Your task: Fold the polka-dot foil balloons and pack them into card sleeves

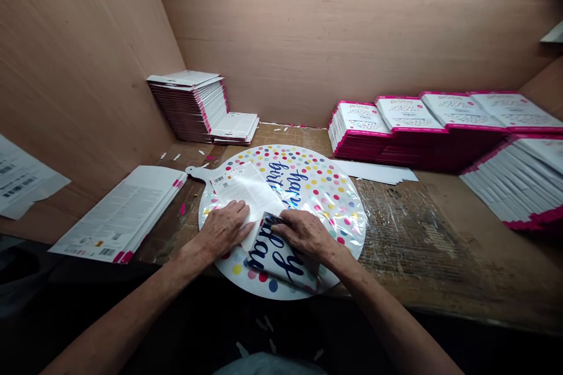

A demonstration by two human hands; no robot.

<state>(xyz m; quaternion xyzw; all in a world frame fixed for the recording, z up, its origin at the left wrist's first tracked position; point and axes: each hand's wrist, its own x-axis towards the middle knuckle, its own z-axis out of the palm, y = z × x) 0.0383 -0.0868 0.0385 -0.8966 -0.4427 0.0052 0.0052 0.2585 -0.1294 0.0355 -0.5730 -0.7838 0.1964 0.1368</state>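
A round foil balloon (316, 187) lies flat on the bench, white with coloured dots and blue "happy birthday" lettering. Its neck tab points left. On top of it is a white printed card sleeve (240, 187), tilted. My left hand (225, 227) holds the lower part of this sleeve, fingers curled and thumb along its edge. Beside it my right hand (305, 231) grips a folded, greyish shiny balloon (285, 263) with large blue letters, its thumb and fingers closed on the upper edge. The folded balloon's near end rests over the flat one; its edge at the sleeve is partly hidden.
Printed sleeves (118, 211) lie piled at the left edge. A tall stack of folded sleeves (189, 105) stands at the back left. Pink-edged packs (409, 123) line the back right, with more packs (519, 181) at the right. White strips (373, 170) lie behind the balloon.
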